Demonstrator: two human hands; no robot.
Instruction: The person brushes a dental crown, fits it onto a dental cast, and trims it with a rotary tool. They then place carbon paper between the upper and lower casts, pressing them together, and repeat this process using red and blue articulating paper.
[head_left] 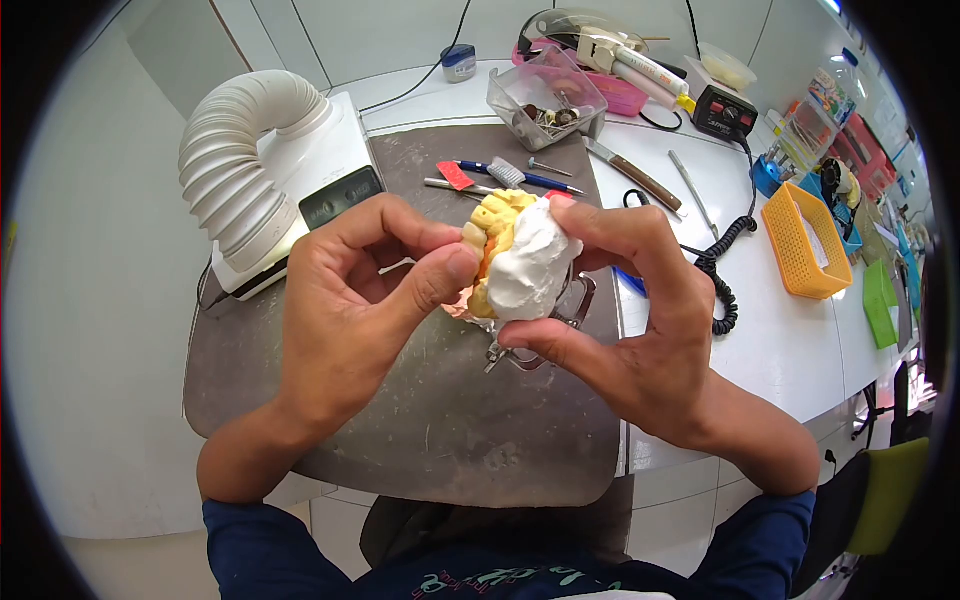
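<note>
In front of me is a dental cast (505, 208) of yellow plaster with a lumpy white plaster base (530, 265); a strip of orange shows along its left side. My right hand (640, 310) grips the white base between thumb and fingers. At the cast's left edge, the thumb and forefinger of my left hand (365, 285) pinch a small cream tooth-shaped piece (472, 236) against the yellow teeth. Beneath the cast, partly covered by my hands, is a metal dental articulator (580, 300) with a pinkish plaster part (465, 308) beside it.
A white suction unit with a ribbed hose (235, 160) stands at left. Behind the cast lie a blue pen (545, 181), a red piece (455, 176) and a wooden-handled knife (640, 178). A clear bin (548, 100), a coiled cord (725, 270) and a yellow basket (805, 245) sit farther off.
</note>
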